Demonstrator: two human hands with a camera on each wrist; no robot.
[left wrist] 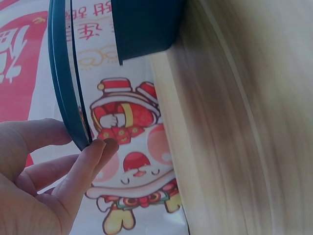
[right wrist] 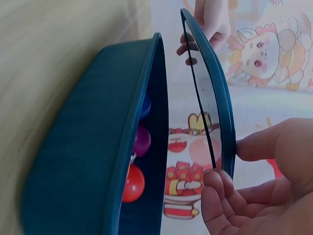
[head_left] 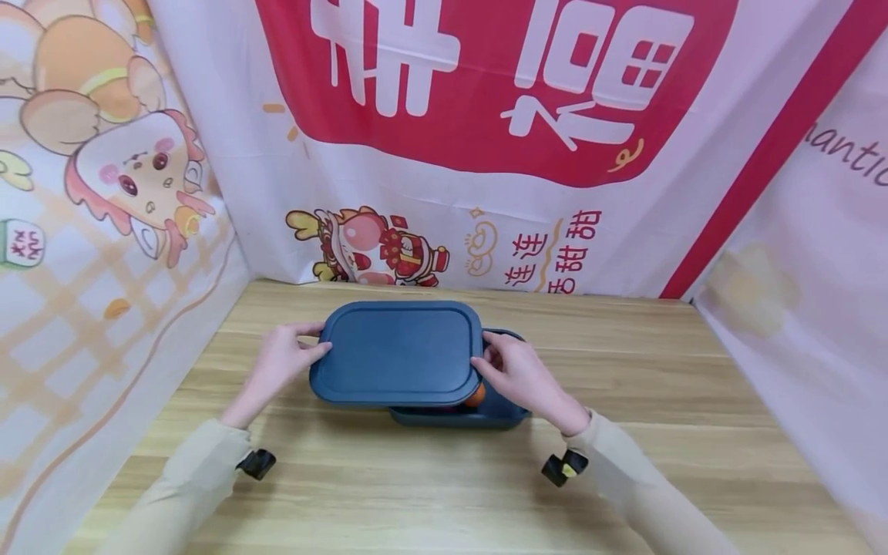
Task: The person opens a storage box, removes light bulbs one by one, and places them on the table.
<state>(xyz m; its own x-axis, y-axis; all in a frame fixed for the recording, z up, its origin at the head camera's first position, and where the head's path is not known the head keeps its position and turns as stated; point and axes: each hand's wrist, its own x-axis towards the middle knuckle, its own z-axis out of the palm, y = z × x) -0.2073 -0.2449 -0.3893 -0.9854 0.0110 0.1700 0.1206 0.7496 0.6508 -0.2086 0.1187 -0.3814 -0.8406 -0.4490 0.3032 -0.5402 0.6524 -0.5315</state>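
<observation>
A dark blue rectangular lid (head_left: 402,353) is held level by both hands, raised above a matching dark blue box (head_left: 461,418) and shifted left of it. My left hand (head_left: 280,358) pinches the lid's left edge between thumb and fingers. At the opposite edge, my right hand (head_left: 516,370) pinches it the same way. Inside the box, the right wrist view shows a red-orange ball (right wrist: 133,184), a purple ball (right wrist: 142,140) and a blue ball (right wrist: 145,106). From the head, the lid covers most of the box's left part. A gap separates lid and box rim in the right wrist view.
The box stands on a light wood-grain table (head_left: 444,486), near its back edge. A white cloth with red print (head_left: 486,92) hangs behind the table. Patterned cloth (head_left: 104,231) covers the left side, and pale cloth (head_left: 798,308) hangs at the right.
</observation>
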